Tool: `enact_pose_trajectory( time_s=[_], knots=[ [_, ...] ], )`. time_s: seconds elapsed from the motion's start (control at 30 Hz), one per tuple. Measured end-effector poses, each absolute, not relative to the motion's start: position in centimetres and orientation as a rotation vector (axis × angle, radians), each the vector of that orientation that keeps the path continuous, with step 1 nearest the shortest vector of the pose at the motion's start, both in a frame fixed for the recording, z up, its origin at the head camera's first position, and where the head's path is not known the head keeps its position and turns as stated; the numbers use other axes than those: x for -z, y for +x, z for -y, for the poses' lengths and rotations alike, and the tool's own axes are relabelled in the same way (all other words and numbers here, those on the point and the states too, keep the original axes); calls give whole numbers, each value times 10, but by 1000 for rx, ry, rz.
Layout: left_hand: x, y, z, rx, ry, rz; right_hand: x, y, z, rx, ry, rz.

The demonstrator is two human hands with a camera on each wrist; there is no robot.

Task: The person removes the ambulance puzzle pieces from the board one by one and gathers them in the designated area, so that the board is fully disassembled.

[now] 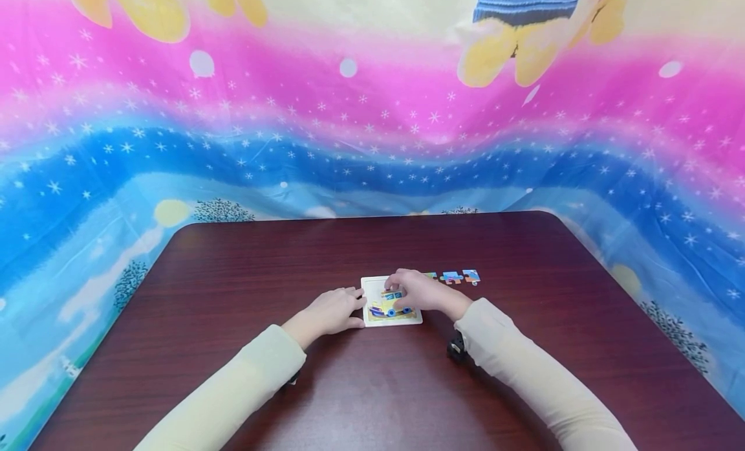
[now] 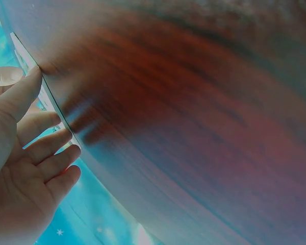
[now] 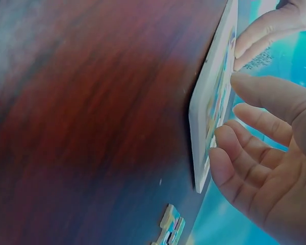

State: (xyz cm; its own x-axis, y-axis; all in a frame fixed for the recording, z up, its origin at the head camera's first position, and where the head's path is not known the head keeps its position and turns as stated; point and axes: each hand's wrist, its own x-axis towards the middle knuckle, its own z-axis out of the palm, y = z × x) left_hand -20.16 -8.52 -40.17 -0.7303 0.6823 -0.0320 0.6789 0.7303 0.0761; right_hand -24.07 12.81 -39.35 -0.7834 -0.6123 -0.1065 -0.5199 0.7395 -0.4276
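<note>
A small jigsaw puzzle board [image 1: 378, 314] with a pale border and a yellow vehicle picture lies flat on the table. My left hand [image 1: 330, 310] rests beside its left edge, with extended fingertips touching the rim; the left wrist view shows these fingers [image 2: 53, 163] spread loosely along that edge. Over the picture's right part is my right hand [image 1: 420, 290], its fingers bent and the fingertips at the board's surface. In the right wrist view, no piece shows between the thumb and fingers of the right hand [image 3: 265, 138]. Part of the picture is hidden beneath it.
Loose jigsaw pieces lie in a row right of the board: one at the far end [image 1: 471, 276], one in the middle [image 1: 451, 278], and one partly behind the right hand [image 1: 431, 275]. The dark wooden table [image 1: 262, 263] meets a colourful printed curtain [image 1: 361, 134] at the back.
</note>
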Motion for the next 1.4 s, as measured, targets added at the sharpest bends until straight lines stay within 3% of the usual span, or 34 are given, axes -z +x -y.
enact_pose_trajectory(
  time_s=[1.4],
  knots=[
    [396,-199,86,-105,1123,-2841,397,-248,-122,516,-767,-2687]
  ],
)
